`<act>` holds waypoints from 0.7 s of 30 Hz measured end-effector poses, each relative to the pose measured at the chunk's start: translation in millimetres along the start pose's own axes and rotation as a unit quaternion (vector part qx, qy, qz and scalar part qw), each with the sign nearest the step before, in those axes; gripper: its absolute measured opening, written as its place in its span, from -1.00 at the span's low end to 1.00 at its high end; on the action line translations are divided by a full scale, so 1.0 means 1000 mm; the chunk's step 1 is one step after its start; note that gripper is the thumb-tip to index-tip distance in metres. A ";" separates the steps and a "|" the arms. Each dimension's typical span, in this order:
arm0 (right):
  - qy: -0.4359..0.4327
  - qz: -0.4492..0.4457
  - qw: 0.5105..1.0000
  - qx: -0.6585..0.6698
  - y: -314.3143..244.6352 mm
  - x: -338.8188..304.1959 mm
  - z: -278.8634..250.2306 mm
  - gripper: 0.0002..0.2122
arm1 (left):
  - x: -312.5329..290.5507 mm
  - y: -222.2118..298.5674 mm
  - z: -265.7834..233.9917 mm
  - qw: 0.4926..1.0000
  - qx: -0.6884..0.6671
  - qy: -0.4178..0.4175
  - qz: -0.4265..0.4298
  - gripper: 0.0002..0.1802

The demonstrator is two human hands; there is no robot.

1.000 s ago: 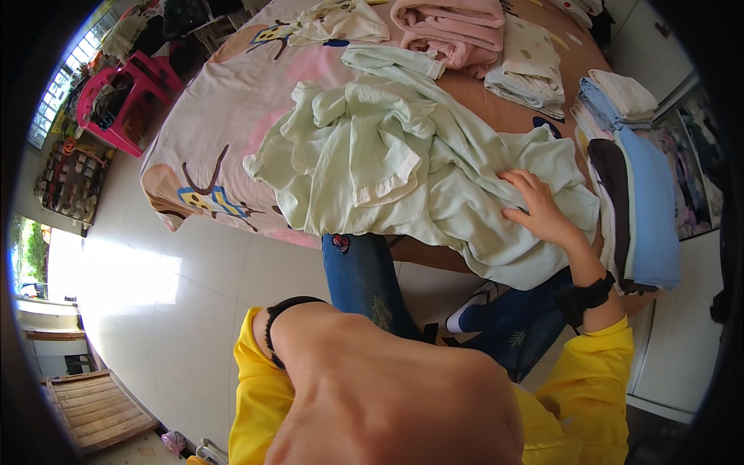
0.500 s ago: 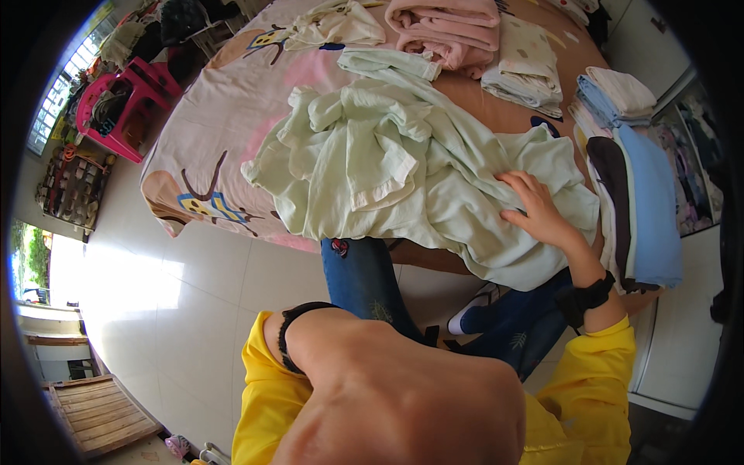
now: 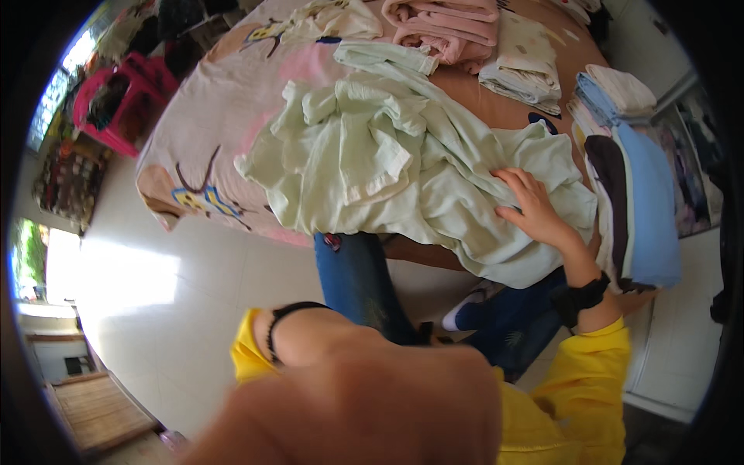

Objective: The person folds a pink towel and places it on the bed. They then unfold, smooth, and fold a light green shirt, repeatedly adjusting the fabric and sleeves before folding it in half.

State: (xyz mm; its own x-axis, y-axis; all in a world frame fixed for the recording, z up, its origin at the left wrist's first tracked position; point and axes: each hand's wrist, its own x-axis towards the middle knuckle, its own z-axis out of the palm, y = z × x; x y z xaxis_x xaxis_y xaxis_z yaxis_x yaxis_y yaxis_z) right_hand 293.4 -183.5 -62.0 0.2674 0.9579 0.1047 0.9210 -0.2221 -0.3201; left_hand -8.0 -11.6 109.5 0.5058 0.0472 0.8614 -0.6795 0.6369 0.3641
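Note:
A crumpled pale green garment (image 3: 349,147), perhaps a shirt, is spread over the near edge of the bed, and part of it hangs down toward my knees. On its right part lies my right hand (image 3: 531,209), fingers apart and resting on the cloth. My left hand (image 3: 372,403) is lifted close to the camera, large and blurred at the bottom of the picture. Its back faces up, its fingers are hidden, and no held thing shows there.
Folded pink fabric (image 3: 449,27), a folded patterned cloth (image 3: 527,66) and a cream garment (image 3: 333,22) lie on the bed (image 3: 209,116). At right is a pile of folded clothes (image 3: 651,201) beside white cabinets (image 3: 666,333). A pink plastic chair (image 3: 128,116) stands far left.
My left hand has moved left and down in the picture and looks larger and more blurred. My right hand stays on the pale green garment. The whole view has shifted slightly.

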 end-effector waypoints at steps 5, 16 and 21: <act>-0.012 0.010 1.000 0.007 0.002 -0.002 0.003 -0.46 | -0.008 0.015 -0.004 0.993 0.079 0.078 0.051 -0.87; -0.024 0.018 1.000 0.007 -0.004 -0.003 0.001 -0.44 | -0.016 0.035 0.014 0.943 0.294 0.088 0.128 -0.85; -0.023 0.018 1.000 0.006 -0.004 -0.004 0.002 -0.44 | -0.022 0.028 0.019 0.923 0.347 0.075 0.148 -0.81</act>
State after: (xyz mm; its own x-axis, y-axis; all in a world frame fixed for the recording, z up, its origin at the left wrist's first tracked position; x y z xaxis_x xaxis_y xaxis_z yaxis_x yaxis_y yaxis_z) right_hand 288.5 -185.7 -62.7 0.2865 0.9569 0.0487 0.9074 -0.2546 -0.3344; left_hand -48.4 -9.6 107.7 0.2763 0.2792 0.9196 -0.9502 -0.0640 0.3049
